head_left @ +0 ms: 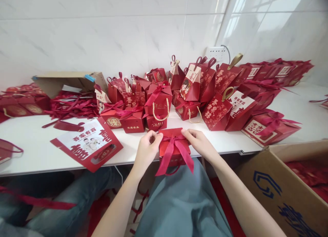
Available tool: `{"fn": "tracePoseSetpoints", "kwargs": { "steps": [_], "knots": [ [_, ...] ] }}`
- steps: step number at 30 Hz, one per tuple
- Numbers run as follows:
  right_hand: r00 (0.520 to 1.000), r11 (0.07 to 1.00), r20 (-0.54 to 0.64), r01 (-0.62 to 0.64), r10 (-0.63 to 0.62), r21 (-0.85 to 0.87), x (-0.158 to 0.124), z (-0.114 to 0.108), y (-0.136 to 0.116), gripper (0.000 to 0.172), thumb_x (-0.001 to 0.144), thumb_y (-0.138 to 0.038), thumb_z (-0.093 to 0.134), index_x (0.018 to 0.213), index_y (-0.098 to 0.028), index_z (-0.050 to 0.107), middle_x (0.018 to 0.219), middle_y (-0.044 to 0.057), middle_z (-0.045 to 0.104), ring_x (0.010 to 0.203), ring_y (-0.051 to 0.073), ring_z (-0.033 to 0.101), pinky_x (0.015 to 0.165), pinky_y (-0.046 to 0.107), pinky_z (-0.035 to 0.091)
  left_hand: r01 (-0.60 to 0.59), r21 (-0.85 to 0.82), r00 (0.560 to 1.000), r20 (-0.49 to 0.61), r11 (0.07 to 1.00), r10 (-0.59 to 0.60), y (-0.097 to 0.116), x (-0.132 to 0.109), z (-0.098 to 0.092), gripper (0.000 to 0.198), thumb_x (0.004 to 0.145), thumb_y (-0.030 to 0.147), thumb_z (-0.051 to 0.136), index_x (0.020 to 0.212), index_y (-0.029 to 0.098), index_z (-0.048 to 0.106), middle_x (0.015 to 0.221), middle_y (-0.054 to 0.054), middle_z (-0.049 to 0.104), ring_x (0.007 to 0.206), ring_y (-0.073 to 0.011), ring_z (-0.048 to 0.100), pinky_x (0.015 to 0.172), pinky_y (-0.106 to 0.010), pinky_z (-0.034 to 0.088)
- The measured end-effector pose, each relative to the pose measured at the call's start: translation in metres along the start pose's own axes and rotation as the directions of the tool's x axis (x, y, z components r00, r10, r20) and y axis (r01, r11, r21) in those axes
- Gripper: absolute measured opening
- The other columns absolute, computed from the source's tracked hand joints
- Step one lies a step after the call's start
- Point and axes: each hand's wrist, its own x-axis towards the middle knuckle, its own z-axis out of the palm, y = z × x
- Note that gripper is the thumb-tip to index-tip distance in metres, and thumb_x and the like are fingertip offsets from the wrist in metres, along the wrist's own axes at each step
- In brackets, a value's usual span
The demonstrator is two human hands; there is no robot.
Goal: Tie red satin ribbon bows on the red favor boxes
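A small red gift box (174, 147) sits in front of me at the table's front edge, with a crimson ribbon bow (174, 143) on its top. The bow's two tails hang down over the near side. My left hand (148, 147) is closed at the box's left edge, thumb and finger pinched beside the bow. At the far right corner, my right hand (198, 143) is closed with its thumb on the top. Whether the fingertips also hold the bow's loops cannot be made out. Just behind stand two stacked red boxes (159, 96) with a cord handle.
Many red gift boxes line the white table (30, 155). A flat red-and-white bag (88, 144) overhangs the front edge at left. An open carton (69, 80) holds ribbons, and a larger carton (266, 182) stands at right. Another person's jeans (77, 192) are at lower left.
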Motion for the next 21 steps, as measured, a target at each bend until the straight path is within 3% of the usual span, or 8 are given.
{"fn": "tracePoseSetpoints", "kwargs": {
  "steps": [5, 8, 11, 13, 15, 17, 19, 21],
  "knots": [
    [0.990, 0.904, 0.138, -0.088, 0.032, 0.419, 0.000, 0.007, 0.008, 0.038, 0.074, -0.049, 0.061, 0.059, -0.017, 0.046, 0.058, -0.005, 0.044, 0.055, 0.008, 0.041, 0.057, 0.023, 0.036, 0.065, -0.124, 0.997, 0.051, 0.990, -0.059, -0.008, 0.003, 0.001, 0.036, 0.079, 0.042, 0.056, 0.058, 0.019, 0.039, 0.050, 0.007, 0.037, 0.046, -0.0068, 0.036, 0.048, -0.020, 0.030],
    [0.989, 0.854, 0.117, -0.133, 0.085, 0.503, -0.006, 0.002, 0.016, 0.036, 0.072, -0.046, 0.064, 0.058, -0.017, 0.048, 0.055, -0.006, 0.041, 0.053, 0.008, 0.042, 0.058, 0.023, 0.039, 0.101, -0.201, 0.994, 0.061, 0.974, -0.090, -0.013, 0.005, -0.001, 0.038, 0.077, 0.045, 0.058, 0.058, 0.018, 0.039, 0.050, 0.007, 0.038, 0.045, -0.0065, 0.038, 0.047, -0.019, 0.031],
    [0.999, 0.870, -0.006, -0.043, 0.053, 0.491, -0.011, -0.010, 0.028, 0.035, 0.076, -0.048, 0.061, 0.063, -0.017, 0.053, 0.063, -0.002, 0.048, 0.062, 0.011, 0.050, 0.064, 0.025, 0.045, 0.118, -0.213, 0.992, 0.058, 0.970, -0.108, -0.014, 0.005, -0.005, 0.038, 0.077, 0.048, 0.056, 0.059, 0.018, 0.042, 0.051, 0.006, 0.040, 0.047, -0.0077, 0.039, 0.048, -0.020, 0.032],
    [0.997, 0.885, -0.037, 0.074, -0.064, 0.461, -0.016, -0.018, 0.034, 0.038, 0.076, -0.056, 0.059, 0.085, -0.019, 0.058, 0.083, 0.003, 0.057, 0.082, 0.017, 0.058, 0.074, 0.031, 0.048, 0.097, -0.181, 0.995, 0.036, 0.979, -0.092, -0.011, 0.002, -0.008, 0.038, 0.079, 0.050, 0.052, 0.059, 0.018, 0.043, 0.051, 0.005, 0.040, 0.048, -0.0085, 0.039, 0.049, -0.021, 0.033],
    [0.978, 0.908, 0.050, 0.166, -0.200, 0.386, -0.020, -0.024, 0.036, 0.063, 0.068, -0.063, 0.063, 0.116, -0.025, 0.049, 0.114, 0.010, 0.056, 0.111, 0.024, 0.053, 0.087, 0.040, 0.047, 0.046, -0.102, 0.999, 0.002, 0.994, -0.046, -0.007, -0.001, -0.010, 0.036, 0.080, 0.048, 0.052, 0.060, 0.018, 0.045, 0.054, 0.004, 0.042, 0.051, -0.0092, 0.041, 0.051, -0.021, 0.035],
    [0.946, 0.946, 0.192, 0.212, -0.262, 0.247, -0.023, -0.024, 0.033, 0.091, 0.061, -0.060, 0.072, 0.135, -0.030, 0.029, 0.139, 0.014, 0.039, 0.131, 0.028, 0.036, 0.099, 0.048, 0.040, 0.003, 0.001, 1.000, -0.027, 1.000, -0.003, -0.002, -0.005, -0.010, 0.030, 0.077, 0.044, 0.056, 0.064, 0.018, 0.050, 0.058, 0.004, 0.047, 0.055, -0.0102, 0.045, 0.054, -0.021, 0.037],
    [0.924, 0.966, 0.286, 0.233, -0.255, 0.107, -0.023, -0.019, 0.027, 0.104, 0.061, -0.047, 0.077, 0.142, -0.031, 0.013, 0.149, 0.016, 0.022, 0.138, 0.029, 0.024, 0.105, 0.053, 0.031, 0.005, 0.068, 0.999, -0.040, 0.998, -0.002, 0.003, -0.007, -0.007, 0.023, 0.073, 0.039, 0.061, 0.070, 0.018, 0.053, 0.064, 0.003, 0.053, 0.058, -0.0111, 0.049, 0.055, -0.022, 0.039],
    [0.910, 0.969, 0.334, 0.239, -0.245, 0.058, -0.021, -0.012, 0.021, 0.109, 0.064, -0.036, 0.076, 0.144, -0.029, 0.003, 0.149, 0.017, 0.020, 0.136, 0.029, 0.029, 0.106, 0.053, 0.030, 0.020, 0.084, 0.999, -0.044, 0.996, -0.016, 0.006, -0.007, -0.005, 0.020, 0.073, 0.037, 0.062, 0.074, 0.019, 0.053, 0.068, 0.002, 0.057, 0.057, -0.0114, 0.051, 0.054, -0.023, 0.041]
  ]
}}
